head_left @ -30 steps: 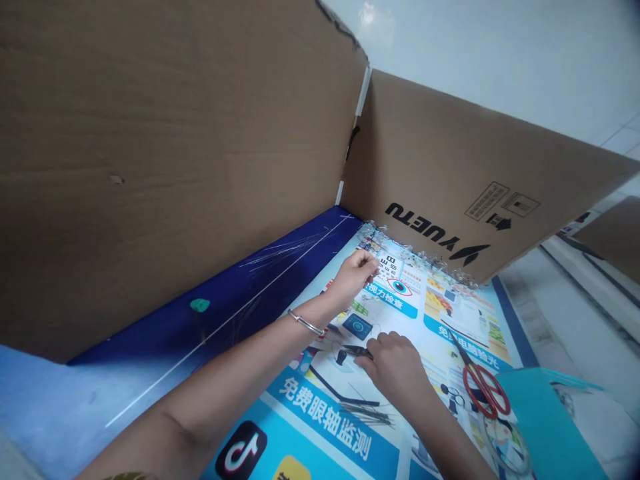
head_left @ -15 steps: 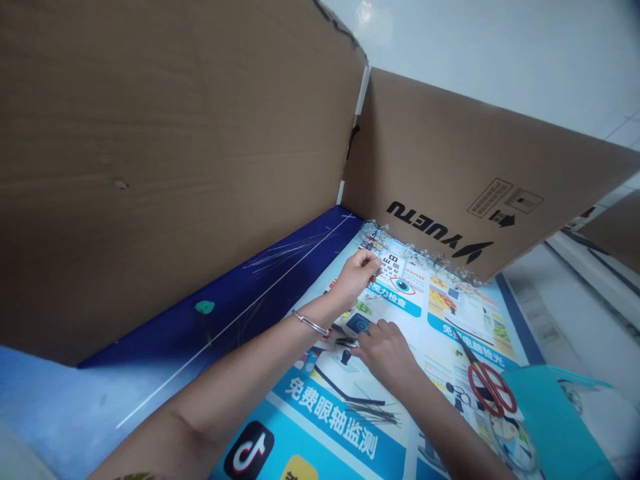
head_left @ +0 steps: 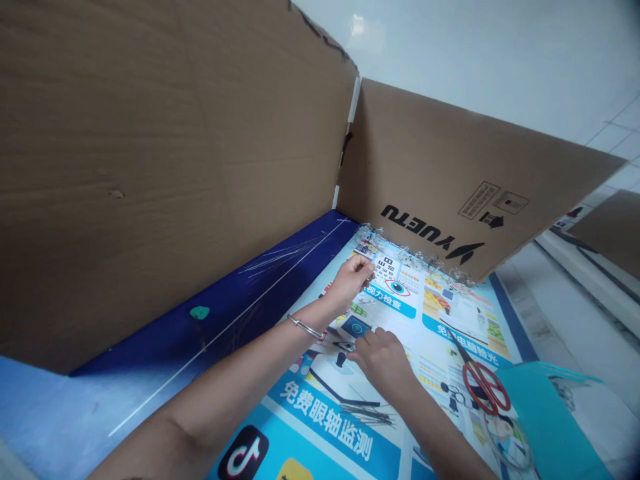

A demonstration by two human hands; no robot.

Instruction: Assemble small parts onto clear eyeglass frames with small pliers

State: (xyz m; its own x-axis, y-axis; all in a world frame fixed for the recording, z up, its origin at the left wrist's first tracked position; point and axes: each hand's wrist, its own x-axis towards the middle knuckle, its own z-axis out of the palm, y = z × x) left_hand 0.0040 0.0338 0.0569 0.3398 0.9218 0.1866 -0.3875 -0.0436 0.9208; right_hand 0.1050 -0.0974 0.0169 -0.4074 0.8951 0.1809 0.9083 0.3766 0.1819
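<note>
Pinching shut with the left hand [head_left: 354, 280] against a glossy printed poster [head_left: 450, 313], just below crinkled clear plastic scraps [head_left: 415, 257], right hand [head_left: 383, 363] half-curled beside a slim dark strip [head_left: 345, 346], grip unclear, red-handled scissors [head_left: 485, 389] off to its right.

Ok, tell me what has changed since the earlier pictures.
The right hand has slid toward the left hand, its fingers now at a small dark item on the printed poster; whether they grip it is unclear. The left hand stayed by the eye chart, and the red-handled scissors stayed put.
</note>
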